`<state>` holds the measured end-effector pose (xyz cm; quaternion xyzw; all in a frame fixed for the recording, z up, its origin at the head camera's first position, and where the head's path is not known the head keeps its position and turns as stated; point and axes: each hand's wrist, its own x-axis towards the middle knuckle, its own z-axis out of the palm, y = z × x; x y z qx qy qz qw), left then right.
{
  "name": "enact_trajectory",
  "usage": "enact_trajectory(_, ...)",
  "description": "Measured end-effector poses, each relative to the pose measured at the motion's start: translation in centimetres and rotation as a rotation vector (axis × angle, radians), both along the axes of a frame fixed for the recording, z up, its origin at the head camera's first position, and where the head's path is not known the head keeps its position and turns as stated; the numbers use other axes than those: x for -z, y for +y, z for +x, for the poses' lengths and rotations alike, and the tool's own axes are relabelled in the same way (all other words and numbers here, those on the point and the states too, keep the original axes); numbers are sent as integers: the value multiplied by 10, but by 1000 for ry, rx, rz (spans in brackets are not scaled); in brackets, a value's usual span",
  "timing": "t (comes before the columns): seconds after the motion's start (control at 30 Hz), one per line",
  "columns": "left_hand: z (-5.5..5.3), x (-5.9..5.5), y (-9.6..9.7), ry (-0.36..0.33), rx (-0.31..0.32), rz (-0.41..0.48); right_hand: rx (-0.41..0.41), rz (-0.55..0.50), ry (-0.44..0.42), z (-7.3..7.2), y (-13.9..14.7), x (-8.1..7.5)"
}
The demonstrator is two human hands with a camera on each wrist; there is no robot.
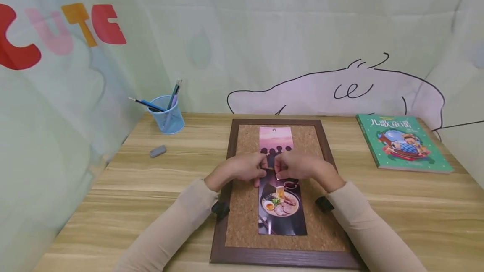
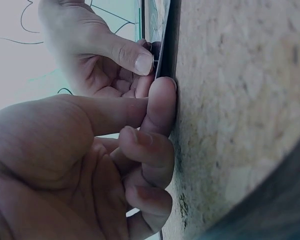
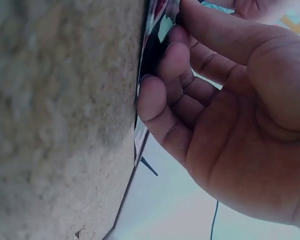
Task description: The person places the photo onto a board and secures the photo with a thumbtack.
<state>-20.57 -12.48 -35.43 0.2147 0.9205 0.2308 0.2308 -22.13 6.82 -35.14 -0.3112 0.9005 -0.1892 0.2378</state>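
Observation:
A photo of a ramen bowl (image 1: 280, 203) lies on a cork board (image 1: 242, 221), below a pink sunset photo (image 1: 275, 137) fixed by a round silver tack (image 1: 274, 129). At the ramen photo's upper left edge, my left hand (image 1: 247, 168) pinches the photo between thumb and finger. My right hand (image 1: 298, 165) is bent over its upper right part, thumb and finger together on a small shiny tack (image 1: 277, 178), mostly hidden by the fingers. In the right wrist view, the other fingertips (image 3: 152, 97) of this hand rest along the photo's edge.
The board has a dark brown frame (image 1: 280, 257). To the left stand a blue mesh pen cup (image 1: 172, 121) with several pencils and a grey eraser (image 1: 158, 151). A green book (image 1: 408, 144) lies at the right, and a printed curtain (image 1: 211, 32) hangs behind the table.

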Motion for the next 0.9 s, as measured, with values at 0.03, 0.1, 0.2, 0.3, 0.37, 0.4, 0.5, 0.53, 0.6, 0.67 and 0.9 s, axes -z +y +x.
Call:
enact_trajectory(0.03, -1, 0, 1, 3, 3, -2, 7, 12, 10, 0, 0, -1)
enact_trajectory(0.1, -2, -1, 1, 11, 8, -4, 20, 38, 29, 1, 0, -1)
enact_trajectory(0.2, -3, -2, 2, 11, 11, -3, 42, 60, 37, 0, -1, -1)
enact_trajectory(0.3, -2, -1, 1, -4, 5, 9, 41, 54, 30, 0, -1, 1)
enact_trajectory(0.37, -1, -1, 1, -18, 2, 21, 34, 40, 12, -1, -1, 3)
enact_trajectory(0.4, -1, -1, 0, -21, 0, 26, 27, 32, 4, -1, 0, 4)
enact_trajectory(0.5, 1, 0, -3, -28, -8, 42, -4, 11, -22, -4, 0, 4)
enact_trajectory(0.53, 1, 0, -3, -23, -8, 43, -12, 4, -33, -4, 0, 4)
enact_trajectory(0.6, 2, 0, -4, -13, -8, 47, -41, -10, -47, -6, 2, 3)
enact_trajectory(0.67, 2, 0, -4, 5, -3, 41, -70, -23, -55, -7, 3, 3)
enact_trajectory(0.9, 2, -1, -4, 61, 20, -21, -106, -39, -42, -8, 5, 1)
